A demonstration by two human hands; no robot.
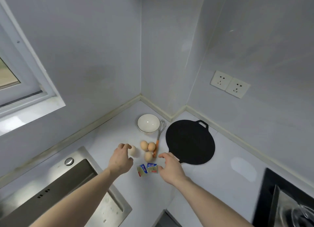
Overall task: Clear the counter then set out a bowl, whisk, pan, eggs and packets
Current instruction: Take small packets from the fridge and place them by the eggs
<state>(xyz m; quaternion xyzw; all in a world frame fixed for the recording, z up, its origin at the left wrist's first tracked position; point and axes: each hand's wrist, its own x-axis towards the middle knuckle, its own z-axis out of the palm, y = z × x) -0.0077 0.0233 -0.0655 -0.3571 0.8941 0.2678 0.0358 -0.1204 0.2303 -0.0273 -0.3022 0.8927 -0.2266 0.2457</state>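
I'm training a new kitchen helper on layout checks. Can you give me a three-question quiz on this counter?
1. True or false: the whisk lies between the bowl and the pan.
2. How many eggs are on the counter?
3. The packets lie: A) in the bowl B) on the pan C) nearer the person than the eggs.

Key: 1 true; 2 four, one pale by the left hand; 3 C.

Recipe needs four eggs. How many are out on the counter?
4. Three brown eggs cluster beside the whisk handle; a paler egg sits by the left hand. None seem hidden.
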